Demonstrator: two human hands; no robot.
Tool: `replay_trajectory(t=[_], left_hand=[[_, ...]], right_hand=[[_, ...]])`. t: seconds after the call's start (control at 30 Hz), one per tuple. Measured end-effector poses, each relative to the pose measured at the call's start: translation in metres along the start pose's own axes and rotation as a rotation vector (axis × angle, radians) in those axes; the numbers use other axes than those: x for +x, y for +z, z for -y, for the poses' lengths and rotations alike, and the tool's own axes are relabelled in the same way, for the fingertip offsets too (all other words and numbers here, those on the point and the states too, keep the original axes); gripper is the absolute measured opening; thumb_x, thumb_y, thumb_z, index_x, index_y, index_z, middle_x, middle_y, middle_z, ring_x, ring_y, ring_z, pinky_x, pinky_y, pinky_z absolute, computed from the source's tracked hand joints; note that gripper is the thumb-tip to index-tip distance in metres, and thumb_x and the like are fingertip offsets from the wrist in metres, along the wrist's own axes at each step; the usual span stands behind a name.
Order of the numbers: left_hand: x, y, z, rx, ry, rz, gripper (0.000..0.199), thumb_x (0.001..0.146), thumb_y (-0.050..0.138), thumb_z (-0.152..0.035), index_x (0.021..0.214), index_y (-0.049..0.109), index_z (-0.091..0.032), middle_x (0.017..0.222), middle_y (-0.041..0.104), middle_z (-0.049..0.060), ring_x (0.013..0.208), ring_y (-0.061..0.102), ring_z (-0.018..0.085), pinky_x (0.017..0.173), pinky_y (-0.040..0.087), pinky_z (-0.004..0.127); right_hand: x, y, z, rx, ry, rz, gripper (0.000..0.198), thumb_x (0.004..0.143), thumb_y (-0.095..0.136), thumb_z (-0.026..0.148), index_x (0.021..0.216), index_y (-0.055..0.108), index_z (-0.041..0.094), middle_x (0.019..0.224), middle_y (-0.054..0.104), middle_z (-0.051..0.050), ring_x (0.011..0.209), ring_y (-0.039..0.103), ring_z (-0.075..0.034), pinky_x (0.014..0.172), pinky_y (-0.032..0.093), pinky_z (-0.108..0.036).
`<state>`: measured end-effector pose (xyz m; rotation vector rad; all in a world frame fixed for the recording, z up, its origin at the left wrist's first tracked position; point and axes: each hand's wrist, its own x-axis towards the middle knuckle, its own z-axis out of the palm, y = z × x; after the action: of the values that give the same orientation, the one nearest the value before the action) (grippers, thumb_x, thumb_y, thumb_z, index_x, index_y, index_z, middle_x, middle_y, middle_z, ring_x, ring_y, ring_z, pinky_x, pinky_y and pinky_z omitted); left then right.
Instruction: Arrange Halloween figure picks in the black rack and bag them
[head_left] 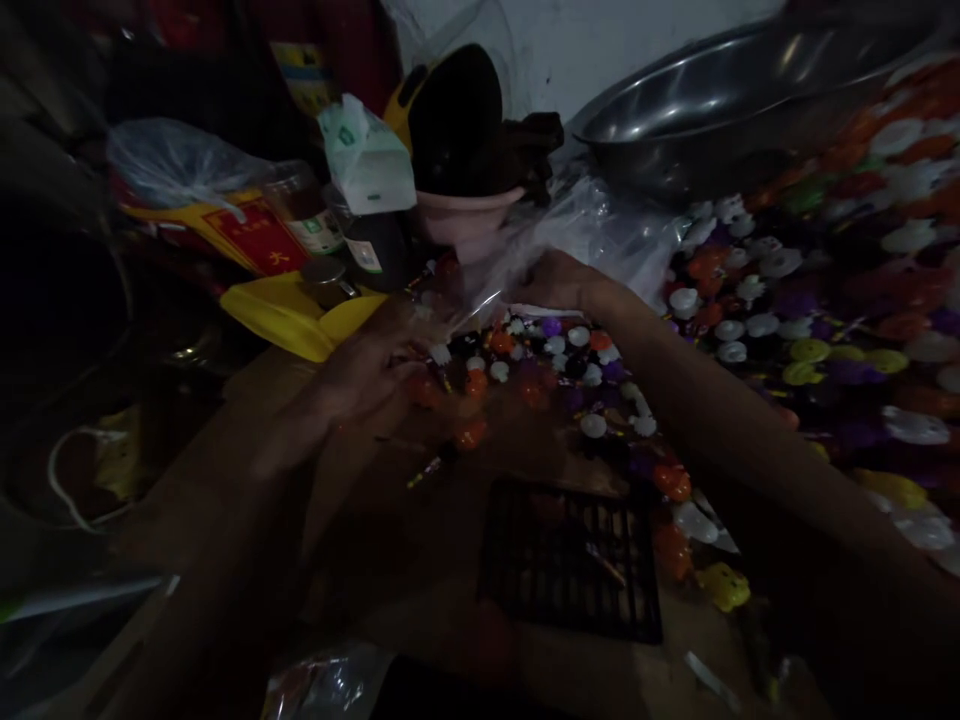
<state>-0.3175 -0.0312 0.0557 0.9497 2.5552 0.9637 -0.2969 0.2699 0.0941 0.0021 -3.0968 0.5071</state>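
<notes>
My right hand (559,280) reaches to the back of the board and is closed on the edge of a clear plastic bag (626,232). My left hand (379,365) is at the left side of the small pile, its fingers curled in. A pale trinket shows at its fingertips, but dim light and blur hide what it grips. Between and below my hands lie several small plastic trinkets (555,345), white, orange, purple and black. Nearer to me is a black slatted tray (570,560) with a thin stick-like piece on it.
A large heap of similar trinkets (840,330) covers the right side, below a wide steel basin (690,100). At the back stand a pink tub (469,215), a tissue pack (367,155) and jars (300,205). A yellow dish (281,315) sits left of my left hand.
</notes>
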Motion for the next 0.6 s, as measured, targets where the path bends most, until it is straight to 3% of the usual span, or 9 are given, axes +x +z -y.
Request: replay_trajectory(t=[0.1,0.17,0.27,0.33,0.43,0.53,0.6], left_hand=[[-0.016,-0.006,-0.002,-0.258,0.050,0.130,0.042,0.079,0.066,-0.055,0.105,0.077,-0.024,0.108,0.079,0.008,0.097,0.074,0.028,0.087,0.060,0.039],[-0.028,-0.005,-0.002,-0.405,-0.030,0.194,0.050,0.074,0.071,-0.058,0.109,0.077,-0.023,0.102,0.079,0.008,0.081,0.072,0.022,0.070,0.059,0.032],[-0.035,-0.003,0.001,-0.660,-0.183,0.069,0.051,0.064,0.082,-0.053,0.102,0.076,-0.021,0.077,0.070,0.003,0.053,0.053,0.012,0.048,0.041,0.023],[-0.032,-0.003,0.003,-0.755,-0.192,-0.104,0.051,0.061,0.085,-0.051,0.100,0.074,-0.019,0.076,0.067,0.002,0.053,0.048,0.010,0.048,0.038,0.022],[-0.022,-0.007,0.002,-0.723,-0.152,-0.229,0.050,0.061,0.084,-0.049,0.098,0.072,-0.018,0.090,0.070,0.005,0.059,0.051,0.010,0.053,0.041,0.023],[-0.017,-0.009,-0.002,-0.592,-0.118,-0.289,0.044,0.068,0.079,-0.052,0.095,0.072,-0.019,0.078,0.065,0.002,0.057,0.048,0.011,0.051,0.037,0.024],[-0.020,-0.006,-0.003,-0.550,-0.135,-0.344,0.041,0.072,0.075,-0.053,0.095,0.072,-0.020,0.069,0.060,0.000,0.056,0.048,0.012,0.050,0.037,0.024]], right_hand=[[-0.012,-0.020,0.033,0.454,0.092,0.225,0.055,0.104,0.044,0.057,0.092,0.075,0.012,0.084,0.073,-0.014,0.084,0.071,-0.026,0.080,0.059,-0.040],[-0.019,-0.021,0.056,0.750,0.121,0.284,0.070,0.107,0.024,0.060,0.093,0.074,0.013,0.090,0.075,-0.016,0.080,0.070,-0.024,0.074,0.060,-0.038],[-0.022,-0.008,0.078,0.952,0.079,0.296,0.059,0.108,0.024,0.045,0.093,0.072,0.014,0.102,0.076,-0.015,0.083,0.070,-0.019,0.079,0.060,-0.035],[-0.021,0.004,0.084,0.766,-0.003,0.268,0.038,0.102,0.044,0.034,0.087,0.073,0.014,0.097,0.076,-0.010,0.085,0.069,-0.017,0.084,0.058,-0.031],[-0.018,0.021,0.082,0.201,-0.168,0.250,0.016,0.089,0.062,0.021,0.084,0.076,0.013,0.088,0.076,-0.006,0.091,0.069,-0.021,0.088,0.054,-0.031],[-0.014,0.036,0.076,-0.212,-0.270,0.131,0.026,0.087,0.061,0.011,0.107,0.077,0.011,0.115,0.074,-0.015,0.117,0.065,-0.029,0.104,0.048,-0.041],[-0.009,0.045,0.072,-0.300,-0.262,0.040,0.038,0.090,0.061,0.014,0.127,0.070,0.010,0.133,0.065,-0.020,0.128,0.059,-0.033,0.108,0.045,-0.046]])
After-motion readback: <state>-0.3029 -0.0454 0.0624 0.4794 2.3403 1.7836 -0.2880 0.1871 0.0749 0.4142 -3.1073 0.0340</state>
